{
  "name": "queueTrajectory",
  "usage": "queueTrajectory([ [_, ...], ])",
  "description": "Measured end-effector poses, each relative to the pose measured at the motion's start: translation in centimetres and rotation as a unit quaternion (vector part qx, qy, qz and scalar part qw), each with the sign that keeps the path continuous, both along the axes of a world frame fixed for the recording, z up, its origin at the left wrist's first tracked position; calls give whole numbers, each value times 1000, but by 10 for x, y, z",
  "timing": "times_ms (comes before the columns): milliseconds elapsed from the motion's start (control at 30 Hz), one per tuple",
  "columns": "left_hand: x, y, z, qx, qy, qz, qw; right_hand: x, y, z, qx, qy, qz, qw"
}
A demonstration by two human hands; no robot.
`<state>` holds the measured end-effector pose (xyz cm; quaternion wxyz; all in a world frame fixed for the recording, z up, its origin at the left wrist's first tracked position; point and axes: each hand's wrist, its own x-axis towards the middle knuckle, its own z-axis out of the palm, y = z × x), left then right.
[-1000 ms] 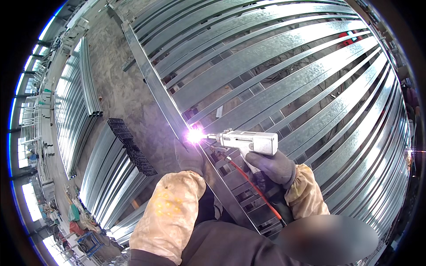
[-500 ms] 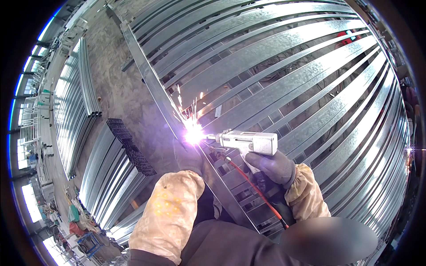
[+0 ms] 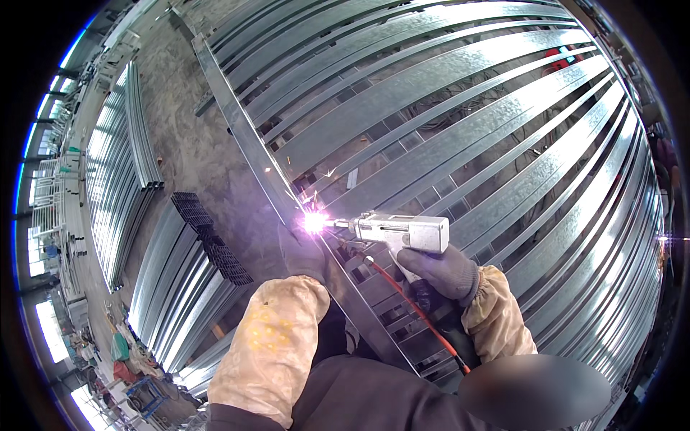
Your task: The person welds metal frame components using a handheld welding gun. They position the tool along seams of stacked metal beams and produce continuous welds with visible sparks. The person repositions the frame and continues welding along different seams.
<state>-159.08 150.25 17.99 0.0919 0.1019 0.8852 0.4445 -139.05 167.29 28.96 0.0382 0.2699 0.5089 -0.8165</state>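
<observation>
Galvanised steel rails [image 3: 460,136] fan out below a gloved welder, seen from the head camera. The right hand [image 3: 438,271] has its fingers clamped round the grip of a grey handheld welding gun [image 3: 402,231], whose nozzle points left at a violet-white arc [image 3: 314,222] burning on the long cross rail [image 3: 244,144]. The left hand [image 3: 300,251], in a dark glove with a tan sleeve guard, rests on that same rail just below the arc; its fingers lie flat against the metal, though whether they curl round the edge cannot be told. A red cable [image 3: 410,305] trails from beneath the gun toward the body.

Against the frame of half a second ago the arc sits at much the same joint, and both hands have barely shifted; sparks are thinner now. That suggests the weld at this crossing is being held, not moved on. Beyond the left fingers, stacked steel sections [image 3: 136,136] lie on the concrete floor [image 3: 187,136].
</observation>
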Motion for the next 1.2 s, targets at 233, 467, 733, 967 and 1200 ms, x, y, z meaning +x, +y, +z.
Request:
queueTrajectory([
  [233,3,5,6,-10,1,10,1000,0,1,4,-5,-1,3,1000],
  [467,3,3,6,-15,-5,13,1000,2,0,5,-10,-20,14,1000],
  [733,5,7,13,-16,-27,22,999,5,-1,0,21,3,9,1000],
  [967,3,3,15,-22,-14,15,1000,6,-5,-6,31,24,-8,999],
  [1200,2,3,10,-13,-19,25,999,8,-3,2,41,-10,18,999],
])
